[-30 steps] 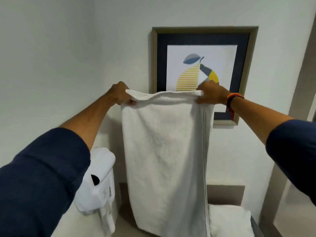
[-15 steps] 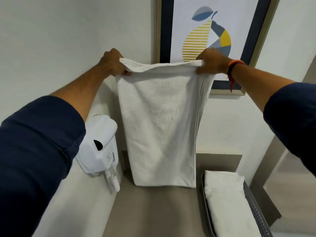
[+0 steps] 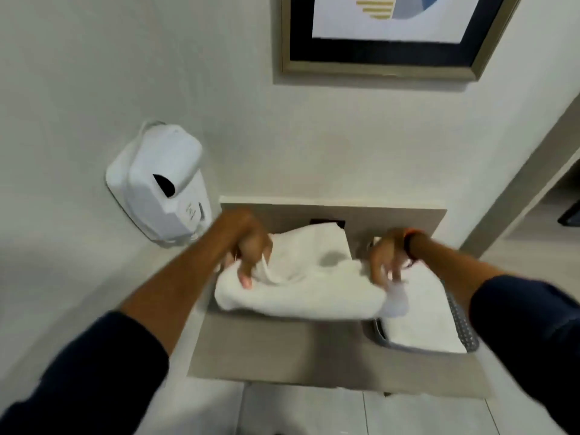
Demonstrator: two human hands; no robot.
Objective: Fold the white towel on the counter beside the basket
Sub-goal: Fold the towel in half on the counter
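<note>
The white towel lies bunched and doubled over on the beige counter, its near fold hanging a little above the surface. My left hand pinches the towel's left end. My right hand holds the right end, fingers blurred by motion. The towel's right end overlaps the grey basket, which holds another folded white towel.
A white wall-mounted dispenser hangs to the left of the counter. A framed picture is on the wall above. A dark socket shows on the counter's back panel. White floor tiles lie below the counter's front edge.
Both hands have dropped from chest height down to the counter, bringing the hanging towel down so that it folds over itself. The view has tilted downward.
</note>
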